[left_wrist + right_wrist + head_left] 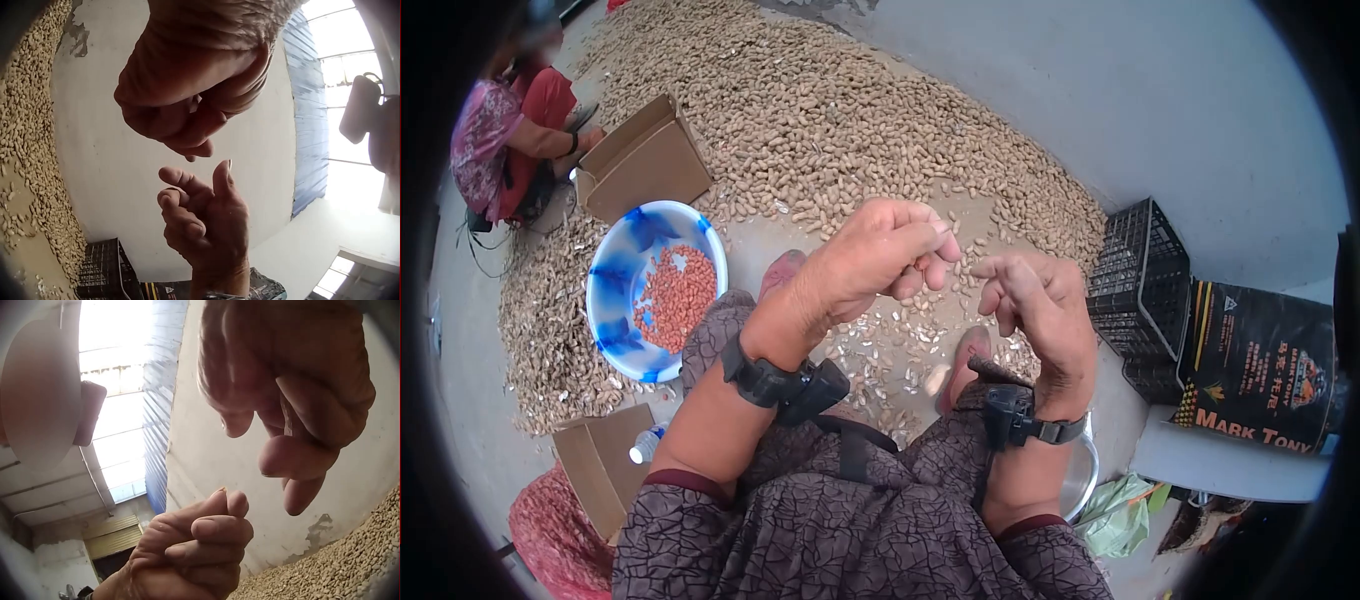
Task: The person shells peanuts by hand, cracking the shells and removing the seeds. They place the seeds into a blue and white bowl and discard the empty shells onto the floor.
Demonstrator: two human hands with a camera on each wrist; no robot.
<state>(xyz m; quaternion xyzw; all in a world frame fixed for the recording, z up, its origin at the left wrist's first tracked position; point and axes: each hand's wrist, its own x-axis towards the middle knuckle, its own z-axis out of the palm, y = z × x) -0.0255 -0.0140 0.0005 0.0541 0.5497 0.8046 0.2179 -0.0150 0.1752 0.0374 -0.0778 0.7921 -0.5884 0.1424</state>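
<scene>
My left hand (890,250) is raised over my lap, thumb and index finger pinched together and the other fingers curled in. A small pale bit of peanut (223,489) shows at its fingertips in the right wrist view; most of it is hidden by the fingers. Facing it, a short gap away, my right hand (1045,305) has its thumb apart and its fingers loosely bent, with nothing seen held in them. Below both hands, broken peanut shells (885,350) litter the floor between my shoes. A big heap of unshelled peanuts (820,110) spreads ahead.
On the left stands a blue-and-white basin (615,335) with red peanut kernels (680,300). Behind it are a cardboard box (650,170) and a crouching person (510,140). A black crate (1140,280) and a printed black sack (1260,365) stand right, along the wall (1160,90).
</scene>
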